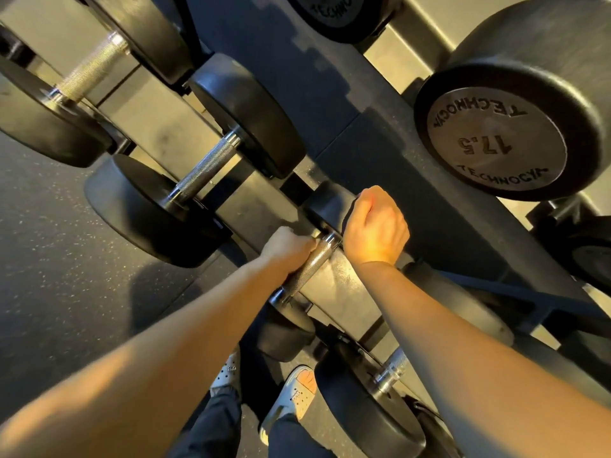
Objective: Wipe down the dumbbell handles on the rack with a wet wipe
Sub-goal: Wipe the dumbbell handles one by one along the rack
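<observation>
At the front edge of the rack (347,292), the left grip (287,246) wraps one knurled steel handle (309,267); the right grip (375,226) is curled, contents unclear

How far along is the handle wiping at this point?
Done: nothing can be confirmed; no handle looks wet. In hand: the left hand grips the knurled steel dumbbell handle, the right hand sits curled by its black rubber head; no wipe shows. Left: the neighbouring knurled handle and the farther handle, with no hand on them.
</observation>
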### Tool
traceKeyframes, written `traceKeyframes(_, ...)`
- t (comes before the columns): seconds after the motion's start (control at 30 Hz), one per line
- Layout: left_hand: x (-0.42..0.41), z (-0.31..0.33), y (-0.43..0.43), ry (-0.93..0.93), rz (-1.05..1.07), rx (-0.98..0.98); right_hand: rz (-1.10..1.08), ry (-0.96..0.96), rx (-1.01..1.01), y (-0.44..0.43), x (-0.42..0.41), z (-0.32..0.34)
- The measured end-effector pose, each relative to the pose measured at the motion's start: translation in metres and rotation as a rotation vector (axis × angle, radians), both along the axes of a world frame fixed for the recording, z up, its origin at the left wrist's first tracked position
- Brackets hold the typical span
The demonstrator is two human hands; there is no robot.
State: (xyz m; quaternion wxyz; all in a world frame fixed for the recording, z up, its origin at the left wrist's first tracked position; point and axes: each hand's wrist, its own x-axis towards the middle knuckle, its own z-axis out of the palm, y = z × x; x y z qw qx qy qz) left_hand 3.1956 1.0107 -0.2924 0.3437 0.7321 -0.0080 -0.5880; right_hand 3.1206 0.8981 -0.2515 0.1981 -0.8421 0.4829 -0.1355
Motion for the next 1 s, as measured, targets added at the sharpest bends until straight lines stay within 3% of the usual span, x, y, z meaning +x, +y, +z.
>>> traceKeyframes(0.1,-0.018,0.003,0.027,-0.557,-0.171,-0.13,0.002,0.009,-0.006,0.001,-0.001,0.0)
traceKeyframes(0.17,-0.027,0.003,0.033,-0.783,-0.274,-0.183,0.007,0.009,-0.007,0.001,-0.001,0.0)
traceKeyframes(0.23,-0.024,0.003,0.028,-0.707,-0.24,-0.209,0.006,0.003,-0.003,0.001,0.0,0.0)
traceKeyframes(0.37,-0.005,0.0,0.007,-0.213,0.047,-0.294,0.008,-0.008,0.004,0.0,-0.002,-0.002)
traceKeyframes(0.53,0.006,-0.001,0.006,-0.009,0.066,-0.283,0.012,0.003,-0.004,-0.001,-0.003,-0.002)
traceKeyframes(0.63,0.008,0.005,0.016,-0.111,-0.136,-0.265,0.016,0.011,-0.007,-0.002,-0.002,-0.002)
traceKeyframes(0.77,-0.012,0.013,0.029,-0.459,-0.502,-0.203,0.0,0.022,-0.002,-0.002,-0.002,-0.003)
traceKeyframes(0.87,-0.016,0.012,0.019,-0.577,-0.417,-0.274,0.002,0.028,0.0,-0.002,-0.002,-0.003)
traceKeyframes(0.93,-0.009,0.007,0.01,-0.557,-0.285,-0.335,0.005,0.033,-0.005,-0.002,-0.002,-0.004)
traceKeyframes(1.0,-0.003,0.001,0.007,-0.531,-0.289,-0.361,0.002,0.036,-0.012,-0.002,-0.001,-0.004)
